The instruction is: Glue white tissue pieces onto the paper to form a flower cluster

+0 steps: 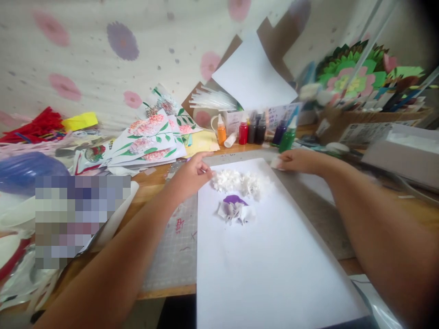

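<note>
Our right hand (pixel 295 161) pinches a white scrap (pixel 275 163) right of centre; our left hand (pixel 191 177) curls beside the white tufts (pixel 226 181) mid-frame, grip unclear. If wet, the purple patch (pixel 234 199) could smear the sheet (pixel 274 265) under a dragging wrist. We can't read the red marks (pixel 179 225) on the mat (pixel 171 260).

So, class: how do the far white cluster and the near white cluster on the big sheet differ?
Size: the far white cluster spreads wider, in two lumps; the near white cluster is one smaller clump.
Colour: the near one has a purple patch at its far edge; the far one shows none.
Texture: the far one looks densely frilled, the near one looser.
Shared: both lie on the white sheet.
</note>
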Demonstrator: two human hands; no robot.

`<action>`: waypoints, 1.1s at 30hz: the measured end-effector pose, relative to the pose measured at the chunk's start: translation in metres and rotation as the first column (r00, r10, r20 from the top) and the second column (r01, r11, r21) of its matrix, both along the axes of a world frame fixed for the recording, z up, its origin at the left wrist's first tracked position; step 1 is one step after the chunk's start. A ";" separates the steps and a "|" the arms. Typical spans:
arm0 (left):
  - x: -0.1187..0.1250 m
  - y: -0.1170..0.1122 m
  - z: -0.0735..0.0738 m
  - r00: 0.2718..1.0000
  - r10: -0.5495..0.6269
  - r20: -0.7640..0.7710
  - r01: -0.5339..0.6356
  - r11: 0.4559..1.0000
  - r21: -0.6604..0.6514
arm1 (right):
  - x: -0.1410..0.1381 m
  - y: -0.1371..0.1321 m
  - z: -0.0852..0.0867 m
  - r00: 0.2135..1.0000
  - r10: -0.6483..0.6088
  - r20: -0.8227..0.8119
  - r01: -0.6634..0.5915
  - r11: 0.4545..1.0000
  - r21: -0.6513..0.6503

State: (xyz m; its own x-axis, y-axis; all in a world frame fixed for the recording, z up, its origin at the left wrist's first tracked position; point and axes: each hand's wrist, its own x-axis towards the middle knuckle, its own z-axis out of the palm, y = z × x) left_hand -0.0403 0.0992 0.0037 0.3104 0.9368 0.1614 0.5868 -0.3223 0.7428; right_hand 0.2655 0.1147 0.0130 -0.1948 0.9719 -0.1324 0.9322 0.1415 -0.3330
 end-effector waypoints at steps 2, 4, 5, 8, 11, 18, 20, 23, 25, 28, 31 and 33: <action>0.006 -0.006 -0.002 0.998 -0.062 0.030 0.064 0.996 -0.067 | -0.014 -0.008 0.008 0.996 0.013 -0.086 -0.008 0.998 0.067; 0.013 -0.013 -0.003 0.990 -0.127 0.068 0.135 0.982 -0.130 | -0.033 -0.016 0.014 0.966 0.071 -0.250 -0.042 0.992 0.121; 0.017 -0.017 -0.003 0.984 -0.157 0.090 0.168 0.976 -0.142 | -0.043 -0.020 0.016 0.935 0.119 -0.334 -0.076 0.987 0.141; 0.025 -0.027 0.000 0.971 -0.165 0.171 0.193 0.968 -0.160 | -0.070 -0.033 0.018 0.846 0.278 -0.456 -0.194 0.955 0.223; 0.028 -0.031 0.006 0.936 -0.207 0.285 0.260 0.952 -0.163 | -0.087 -0.042 0.016 0.804 0.385 -0.453 -0.283 0.918 0.277; 0.026 -0.025 0.010 0.951 -0.143 0.275 0.198 0.962 -0.187 | -0.097 -0.045 0.009 0.819 0.404 -0.408 -0.296 0.906 0.302; 0.023 -0.020 0.011 0.957 -0.114 0.266 0.164 0.971 -0.173 | -0.098 -0.043 0.007 0.799 0.388 -0.460 -0.270 0.914 0.301; 0.013 -0.013 0.016 0.973 -0.081 0.215 0.116 0.981 -0.154 | -0.102 -0.041 0.006 0.783 0.343 -0.519 -0.235 0.935 0.265; 0.002 -0.009 0.021 0.988 -0.124 0.097 0.142 0.969 -0.203 | -0.103 -0.042 0.006 0.787 0.322 -0.526 -0.239 0.945 0.222; -0.016 -0.003 0.027 0.926 -0.326 -0.189 0.203 0.855 -0.478 | -0.103 -0.044 0.009 0.803 0.306 -0.511 -0.269 0.952 0.146; -0.027 0.001 0.030 0.861 -0.374 -0.344 0.127 0.815 -0.566 | -0.102 -0.045 0.010 0.836 0.313 -0.450 -0.297 0.949 0.109; -0.026 0.000 0.032 0.863 -0.328 -0.384 0.114 0.867 -0.485 | -0.103 -0.046 0.011 0.860 0.326 -0.392 -0.303 0.945 0.123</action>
